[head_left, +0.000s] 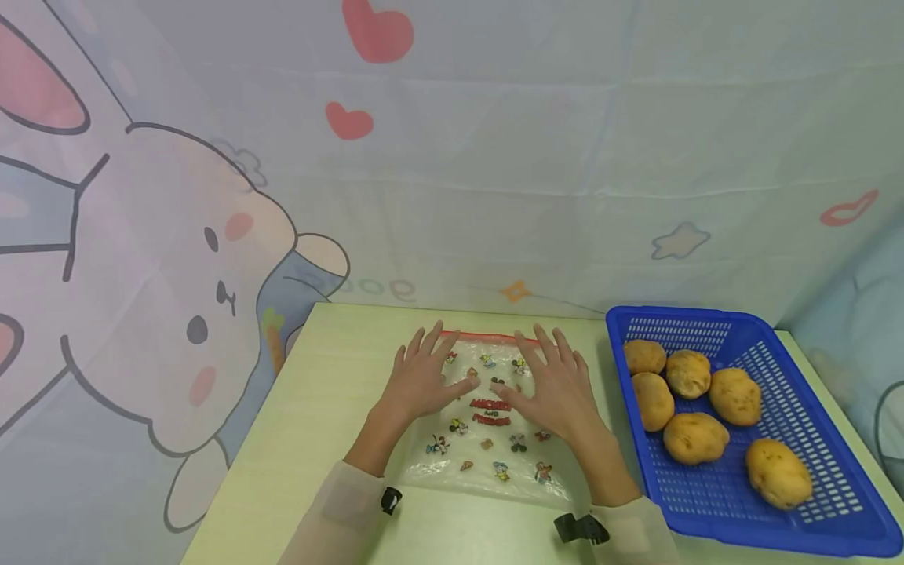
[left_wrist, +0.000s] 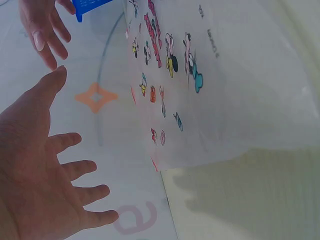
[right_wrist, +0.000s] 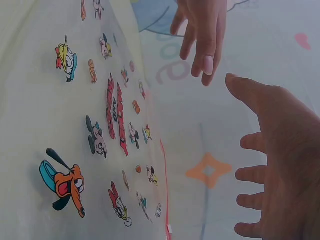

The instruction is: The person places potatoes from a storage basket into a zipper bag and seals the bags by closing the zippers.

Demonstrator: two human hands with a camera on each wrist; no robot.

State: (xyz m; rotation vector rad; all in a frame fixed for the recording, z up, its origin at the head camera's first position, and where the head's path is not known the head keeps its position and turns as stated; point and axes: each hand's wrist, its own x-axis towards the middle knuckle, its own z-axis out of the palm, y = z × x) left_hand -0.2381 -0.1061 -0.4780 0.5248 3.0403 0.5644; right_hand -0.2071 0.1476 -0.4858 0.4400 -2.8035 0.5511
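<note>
A clear zip bag (head_left: 487, 447) printed with cartoon characters lies flat on the table, its red zip strip (head_left: 487, 337) along the far edge. My left hand (head_left: 426, 377) hovers over the bag's left side with fingers spread and straight. Over the right side, my right hand (head_left: 554, 384) is spread in the same way, the two thumbs pointing toward each other. Both wrist views show a gap between the hands and the bag; the left hand (left_wrist: 45, 165) and the right hand (right_wrist: 280, 165) hold nothing.
A blue plastic basket (head_left: 763, 518) stands on the right of the table, with several potatoes (head_left: 695, 438) inside. Behind the pale table (head_left: 282, 471) hangs a cloth backdrop (head_left: 494, 196) with a rabbit and hearts. Black straps (head_left: 581, 529) sit at the wrists.
</note>
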